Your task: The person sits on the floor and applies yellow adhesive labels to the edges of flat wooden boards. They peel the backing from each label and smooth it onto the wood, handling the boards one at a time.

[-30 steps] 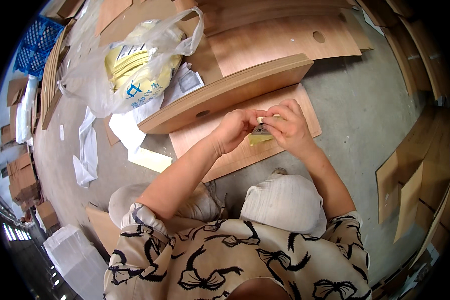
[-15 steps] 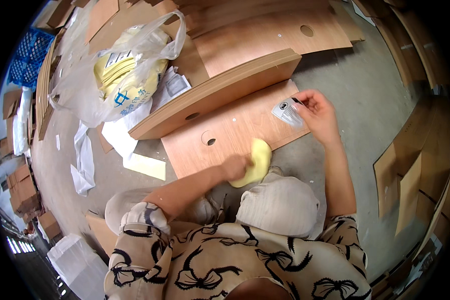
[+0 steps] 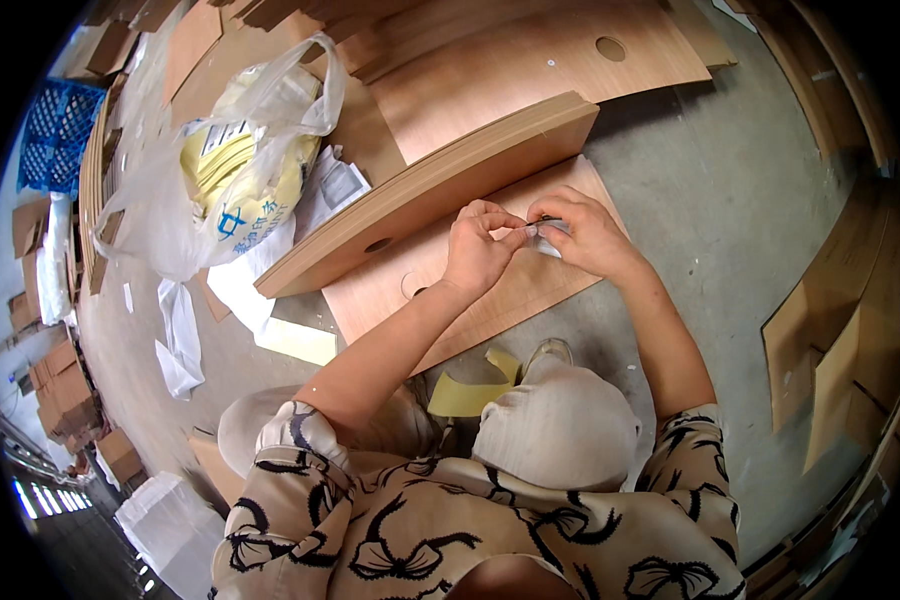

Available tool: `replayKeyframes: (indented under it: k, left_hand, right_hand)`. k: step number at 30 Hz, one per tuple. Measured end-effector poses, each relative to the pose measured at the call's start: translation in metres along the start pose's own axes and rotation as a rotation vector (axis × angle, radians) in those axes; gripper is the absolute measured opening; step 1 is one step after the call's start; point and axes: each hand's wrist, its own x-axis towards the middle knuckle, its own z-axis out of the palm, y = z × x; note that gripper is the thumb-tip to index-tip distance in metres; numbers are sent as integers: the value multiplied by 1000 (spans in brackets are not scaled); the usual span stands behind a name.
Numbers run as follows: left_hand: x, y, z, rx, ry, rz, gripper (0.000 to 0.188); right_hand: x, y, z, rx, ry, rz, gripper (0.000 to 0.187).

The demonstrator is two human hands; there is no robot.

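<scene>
My right hand [image 3: 588, 232] pinches a small clear label [image 3: 547, 247] with dark print, seen nearly edge-on and mostly covered by the fingers. My left hand [image 3: 482, 248] meets it with fingertips pinched at the label's left edge. Both hands are just above a flat wood-veneer board [image 3: 460, 327] with a round cutout and a small white dot. Behind them a thick stack of boards [image 3: 440, 190] stands on its long edge. A curled strip of yellow backing paper [image 3: 460, 398] has landed between my knees, touched by neither hand.
A clear plastic bag [image 3: 260, 150] of yellow sheets sits at the left, with white papers beside it. A yellow sheet [image 3: 300, 342] lies on the floor. More veneer boards [image 3: 530, 70] are at the back. Cardboard [image 3: 820, 340] stands at the right, a blue crate [image 3: 62, 130] far left.
My left hand has let go of the yellow backing paper, which dropped between my knees, and has moved up to the label. My right hand has shifted slightly left with the label.
</scene>
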Motion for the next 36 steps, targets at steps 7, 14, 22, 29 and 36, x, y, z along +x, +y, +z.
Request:
replayKeyframes:
  k: [7, 14, 22, 29, 36]
  left_hand:
    - [23, -9, 26, -70, 38, -186, 15]
    - [51, -35, 53, -310, 187, -315, 22]
    - [59, -29, 64, -358, 252, -468, 23]
    - [58, -21, 69, -294, 322, -457, 22]
    - [58, -20, 67, -204, 336, -421, 23]
  right_hand:
    - [10, 92, 10, 757, 354, 375, 37]
    - [38, 120, 18, 569, 542, 265, 15]
    - [53, 118, 22, 391, 710, 253, 14]
    - [61, 122, 34, 599, 820, 303, 16]
    - [52, 116, 28, 38, 712, 268, 14]
